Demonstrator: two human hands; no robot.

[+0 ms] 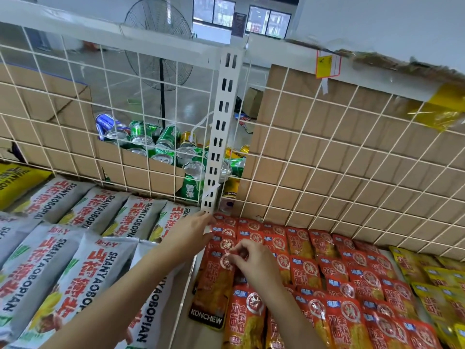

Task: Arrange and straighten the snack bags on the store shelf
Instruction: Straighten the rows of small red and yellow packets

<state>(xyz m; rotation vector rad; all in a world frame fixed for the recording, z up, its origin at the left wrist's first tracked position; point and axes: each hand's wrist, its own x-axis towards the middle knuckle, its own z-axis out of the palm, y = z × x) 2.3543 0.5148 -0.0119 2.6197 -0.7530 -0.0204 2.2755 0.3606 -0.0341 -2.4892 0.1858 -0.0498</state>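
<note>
A white wire grid (63,102) stands at the back, split by a white slotted post (221,122). Behind it sit brown cardboard boxes (327,152), one open on green, blue and yellow drink cans (151,142). Further off, a black pedestal fan (161,46) stands on a glossy grey floor (113,61). Dark-framed windows (214,11) sit in the far wall; a pale wall (377,26) rises on the right.
</note>
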